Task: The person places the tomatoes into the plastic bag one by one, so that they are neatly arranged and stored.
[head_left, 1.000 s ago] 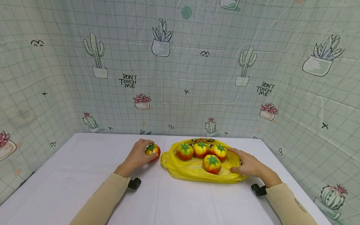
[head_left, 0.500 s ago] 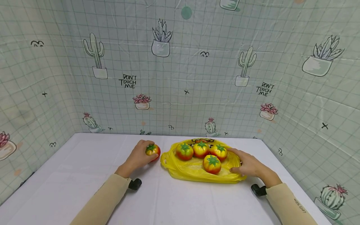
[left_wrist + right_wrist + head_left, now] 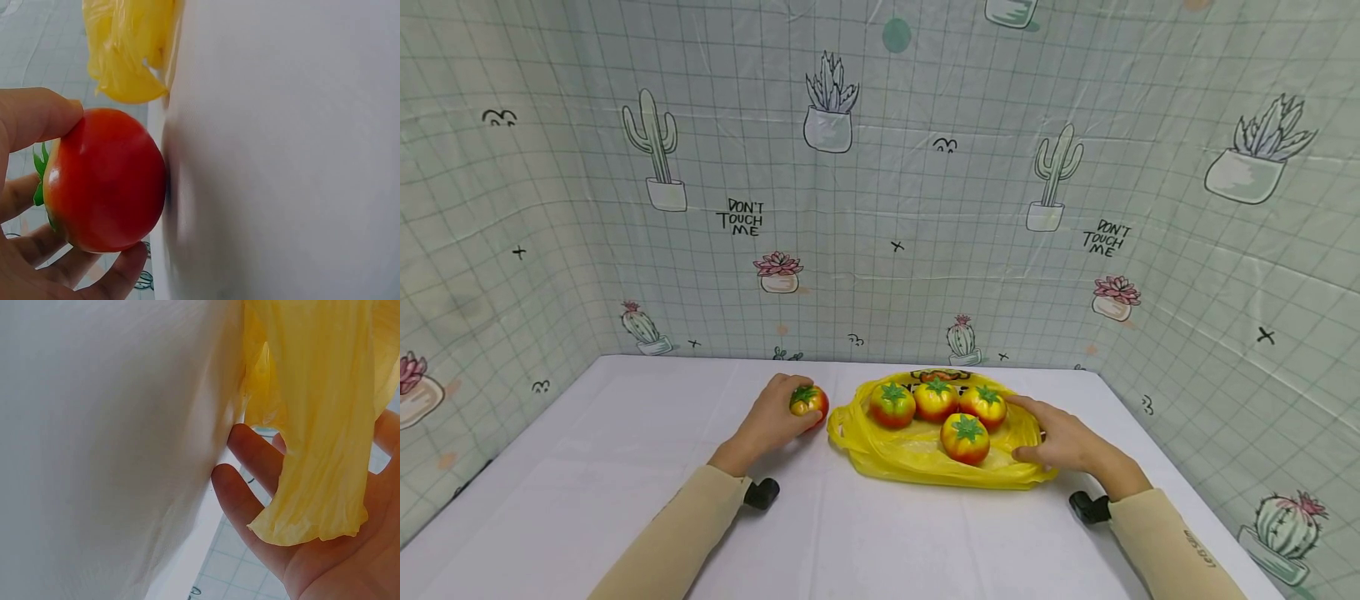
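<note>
My left hand (image 3: 772, 411) grips a red-and-yellow tomato (image 3: 812, 402) with a green star-shaped top, left of a yellow plastic bag (image 3: 895, 462). In the left wrist view, thumb and fingers lie on opposite sides of that tomato (image 3: 112, 181), which sits at the white tabletop. Several similar tomatoes (image 3: 966, 437) rest on the spread bag. At the bag's right end is my right hand (image 3: 1063, 437), its fingers spread and loosely bent. The right wrist view has a bag handle (image 3: 325, 437) hanging before the palm, with two fingertips (image 3: 228, 478) at the table surface.
White cloth covers the table (image 3: 880, 533). Behind and at both sides stands a grid-patterned curtain (image 3: 880, 200) with cactus drawings. Black wrist devices (image 3: 762, 493) sit at both sleeve cuffs.
My left hand has shifted very slightly to the right, and its fingers cover a little less of the tomato's top. The right hand and the bag have stayed in place.
</note>
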The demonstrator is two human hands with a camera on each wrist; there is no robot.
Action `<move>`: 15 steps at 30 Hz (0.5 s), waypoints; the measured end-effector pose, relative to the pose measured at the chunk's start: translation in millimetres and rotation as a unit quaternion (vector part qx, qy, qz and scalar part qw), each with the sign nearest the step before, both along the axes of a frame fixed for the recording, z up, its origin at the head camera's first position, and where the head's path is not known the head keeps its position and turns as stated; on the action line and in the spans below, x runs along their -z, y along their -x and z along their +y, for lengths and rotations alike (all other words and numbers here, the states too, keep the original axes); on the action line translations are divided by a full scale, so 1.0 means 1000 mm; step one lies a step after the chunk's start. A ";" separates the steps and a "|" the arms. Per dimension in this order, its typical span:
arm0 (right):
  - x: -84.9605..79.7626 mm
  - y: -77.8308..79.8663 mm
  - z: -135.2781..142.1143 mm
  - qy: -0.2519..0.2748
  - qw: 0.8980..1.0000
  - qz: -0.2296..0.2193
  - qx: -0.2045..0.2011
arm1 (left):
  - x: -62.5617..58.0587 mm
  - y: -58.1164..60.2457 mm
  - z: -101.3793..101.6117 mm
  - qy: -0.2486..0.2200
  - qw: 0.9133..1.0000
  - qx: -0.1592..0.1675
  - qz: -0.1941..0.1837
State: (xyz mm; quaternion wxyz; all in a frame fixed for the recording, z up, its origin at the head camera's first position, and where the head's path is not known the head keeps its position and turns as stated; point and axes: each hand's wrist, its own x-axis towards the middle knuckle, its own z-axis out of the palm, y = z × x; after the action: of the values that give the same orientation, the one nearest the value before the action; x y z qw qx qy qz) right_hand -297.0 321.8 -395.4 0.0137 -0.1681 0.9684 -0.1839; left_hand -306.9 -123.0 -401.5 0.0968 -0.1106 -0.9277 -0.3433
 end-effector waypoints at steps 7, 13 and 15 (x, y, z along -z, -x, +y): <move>0.000 0.001 0.000 -0.001 1.000 0.000 0.002 | -0.001 -0.001 0.000 -0.010 1.000 0.009 0.014; 0.001 0.000 -0.001 -0.001 1.000 -0.003 0.004 | -0.002 -0.002 0.003 -0.015 1.000 0.013 0.021; 0.001 0.000 -0.001 -0.001 1.000 -0.002 0.003 | -0.003 -0.003 0.004 -0.017 1.000 0.014 0.023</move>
State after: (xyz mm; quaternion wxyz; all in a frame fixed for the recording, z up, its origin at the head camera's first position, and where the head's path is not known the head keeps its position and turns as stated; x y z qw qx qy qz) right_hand -297.2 321.2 -396.1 0.0149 -0.1645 0.9691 -0.1831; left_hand -304.1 -119.2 -398.5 0.1152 -0.1295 -0.9177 -0.3574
